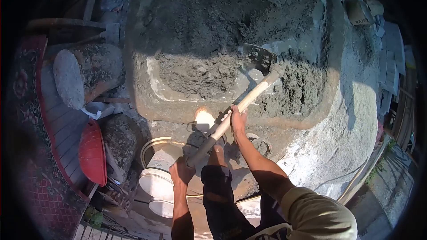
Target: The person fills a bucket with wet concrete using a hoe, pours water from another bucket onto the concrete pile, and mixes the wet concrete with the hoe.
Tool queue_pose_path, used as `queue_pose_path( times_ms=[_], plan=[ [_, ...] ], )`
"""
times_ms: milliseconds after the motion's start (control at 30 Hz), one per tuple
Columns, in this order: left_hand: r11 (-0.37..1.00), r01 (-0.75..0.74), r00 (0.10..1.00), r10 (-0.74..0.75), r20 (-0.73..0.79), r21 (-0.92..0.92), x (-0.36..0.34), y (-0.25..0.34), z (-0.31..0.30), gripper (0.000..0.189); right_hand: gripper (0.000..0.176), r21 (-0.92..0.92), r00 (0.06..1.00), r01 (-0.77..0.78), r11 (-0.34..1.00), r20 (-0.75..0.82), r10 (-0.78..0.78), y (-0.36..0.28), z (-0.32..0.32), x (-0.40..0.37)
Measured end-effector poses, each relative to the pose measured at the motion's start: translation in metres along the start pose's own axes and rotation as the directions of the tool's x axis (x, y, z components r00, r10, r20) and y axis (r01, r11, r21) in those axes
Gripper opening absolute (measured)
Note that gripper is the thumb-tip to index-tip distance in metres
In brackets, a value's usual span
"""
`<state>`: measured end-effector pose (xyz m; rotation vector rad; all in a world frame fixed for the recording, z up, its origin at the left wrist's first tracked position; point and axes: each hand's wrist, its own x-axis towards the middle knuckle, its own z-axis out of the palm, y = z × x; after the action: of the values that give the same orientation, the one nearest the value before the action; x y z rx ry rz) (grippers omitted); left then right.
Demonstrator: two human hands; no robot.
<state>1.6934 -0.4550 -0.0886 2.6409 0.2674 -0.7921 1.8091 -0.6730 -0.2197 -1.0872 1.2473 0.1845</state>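
Note:
A hoe with a long wooden handle (258,90) slants from lower left to upper right across the view. My left hand (181,171) is wrapped round the handle's lower, darker end. Farther up the handle, my right hand (238,119) grips it with the fingers closed. The hoe's dark metal blade (259,56) rests at wet grey mortar (202,73), beside a thicker heap (293,86) on the right. How deep the blade's edge sits in the mix cannot be made out.
White buckets (155,182) stand beside my legs, near a coiled hose (155,140). On the left are a red basin (92,153) and a thick round block (69,79). Pale dry powder (311,155) covers the ground at right. Stacked boards (393,53) line the right edge.

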Motion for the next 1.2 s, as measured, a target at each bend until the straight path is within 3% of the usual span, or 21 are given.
queue_pose_path(
  times_ms=[67,100,167,233,300,367,467,533,600,667,733,833,933,967,1100,1133,1167,1200],
  plan=[
    [0.985,-0.171,0.983,0.172,0.069,-0.012,0.052,0.035,-0.010,0.027,0.022,-0.048,0.973,0.125,0.991,-0.190,-0.132,-0.026,-0.017,0.051],
    [0.971,-0.238,0.964,0.236,0.121,0.005,0.074,0.054,-0.011,0.030,0.043,-0.170,0.938,0.149,0.974,-0.289,-0.193,-0.032,-0.031,0.083],
    [0.931,-0.363,0.924,0.365,0.112,-0.042,0.113,0.083,-0.002,0.034,0.042,-0.225,0.921,0.006,0.974,-0.379,-0.093,-0.070,-0.051,0.121],
    [0.912,-0.410,0.866,0.386,0.318,0.010,0.154,0.123,-0.025,0.039,0.032,-0.148,0.874,-0.004,0.989,-0.482,-0.069,-0.089,-0.053,0.138],
    [0.865,-0.500,0.812,0.447,0.376,0.049,0.194,0.131,-0.034,0.040,0.031,-0.114,0.872,-0.004,0.993,-0.487,-0.053,-0.089,-0.041,0.150],
    [0.871,-0.485,0.821,0.423,0.383,0.079,0.220,0.115,-0.053,0.041,0.030,0.083,0.849,0.037,0.996,-0.528,0.013,-0.082,-0.013,0.148],
    [0.906,-0.404,0.852,0.323,0.412,0.125,0.225,0.076,-0.091,0.043,0.029,0.090,0.887,-0.048,0.995,-0.453,0.084,-0.069,0.040,0.130],
    [0.910,-0.404,0.845,0.334,0.417,0.090,0.215,0.042,-0.134,0.045,0.027,0.059,0.939,-0.118,0.991,-0.318,0.131,-0.059,0.082,0.099],
    [0.908,-0.401,0.893,0.359,0.272,0.118,0.197,-0.005,-0.169,0.043,0.024,0.196,0.952,-0.162,0.967,-0.228,0.206,-0.052,0.133,0.054],
    [0.922,-0.290,0.944,0.233,0.232,0.257,0.175,-0.033,-0.206,0.040,0.021,0.256,0.958,-0.186,0.949,-0.166,0.233,-0.043,0.170,0.005],
    [0.942,-0.241,0.954,0.186,0.237,0.233,0.148,-0.065,-0.231,0.033,0.021,0.316,0.945,-0.301,0.900,-0.023,0.325,-0.028,0.186,-0.028],
    [0.972,-0.096,0.964,0.038,0.262,0.213,0.095,-0.072,-0.263,0.031,0.022,0.175,0.953,-0.304,0.936,0.064,0.298,-0.030,0.186,-0.088],
    [0.981,-0.047,0.980,0.009,0.199,0.186,0.051,-0.061,-0.249,0.026,0.028,0.303,0.944,-0.330,0.894,0.132,0.304,-0.031,0.162,-0.114],
    [0.975,-0.079,0.990,0.053,0.128,0.206,0.042,-0.068,-0.229,0.025,0.037,0.271,0.957,-0.287,0.919,0.127,0.261,-0.032,0.147,-0.111],
    [0.984,-0.177,0.953,0.172,0.251,-0.001,0.053,-0.003,-0.165,0.037,0.032,0.101,0.988,-0.139,0.985,-0.059,0.146,-0.051,0.069,-0.059],
    [0.966,-0.251,0.943,0.230,0.239,0.057,0.060,-0.003,-0.127,0.043,0.032,0.063,0.988,-0.095,0.993,-0.117,0.102,-0.054,0.046,-0.031],
    [0.993,-0.102,0.913,0.114,0.392,-0.053,0.072,0.035,-0.116,0.040,0.032,0.025,0.983,-0.054,0.998,-0.173,0.057,-0.057,0.025,-0.003],
    [0.964,-0.255,0.931,0.267,0.250,-0.080,0.078,0.037,-0.065,0.041,0.032,-0.047,0.970,-0.017,0.999,-0.243,0.005,-0.064,0.003,0.022]
  ],
)
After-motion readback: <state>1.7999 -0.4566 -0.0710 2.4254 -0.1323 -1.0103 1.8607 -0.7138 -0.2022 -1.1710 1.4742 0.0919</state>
